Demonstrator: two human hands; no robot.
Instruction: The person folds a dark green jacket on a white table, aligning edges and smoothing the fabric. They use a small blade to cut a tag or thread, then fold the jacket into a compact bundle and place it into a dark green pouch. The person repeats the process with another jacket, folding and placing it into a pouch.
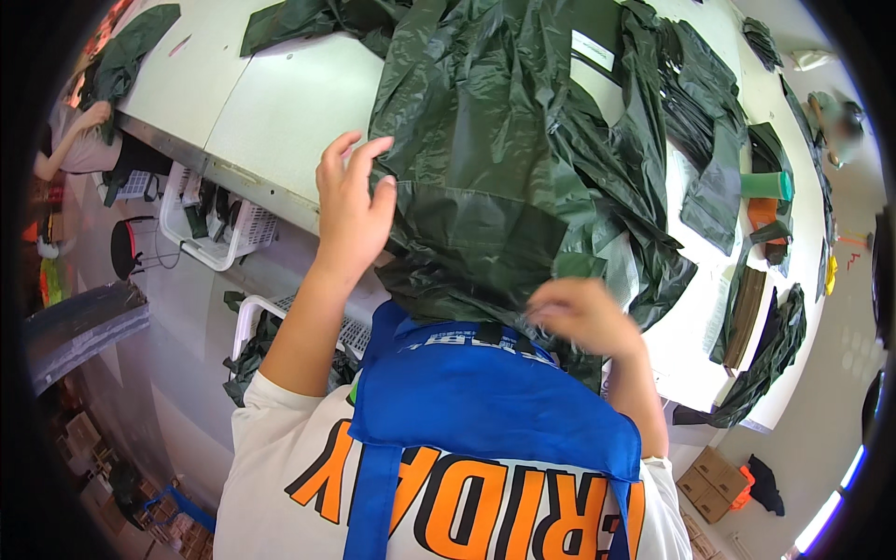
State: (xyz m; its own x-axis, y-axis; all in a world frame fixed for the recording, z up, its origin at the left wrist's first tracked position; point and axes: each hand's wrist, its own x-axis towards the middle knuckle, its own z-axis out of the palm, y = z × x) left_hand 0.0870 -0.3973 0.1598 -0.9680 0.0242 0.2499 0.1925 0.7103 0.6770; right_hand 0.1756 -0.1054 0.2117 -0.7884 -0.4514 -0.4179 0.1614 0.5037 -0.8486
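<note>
A large piece of thin, shiny dark green fabric (471,140) lies creased across the table in front of me, its near part hanging over the edge by my blue apron (485,387). My left hand (355,210) is at the fabric's left border, fingers apart and slightly bent, with nothing visible in them. Over the near right part of the fabric is my right hand (588,313). Its fingers are curled and blurred by motion, so whether they grip the fabric is unclear.
More dark green pieces (705,93) are stacked on the white table (289,103) to the right. A green-topped cylinder (767,185) stands beyond them. White plastic baskets (245,229) sit below the table's left edge. At far left, another person's hand (96,114) touches dark fabric.
</note>
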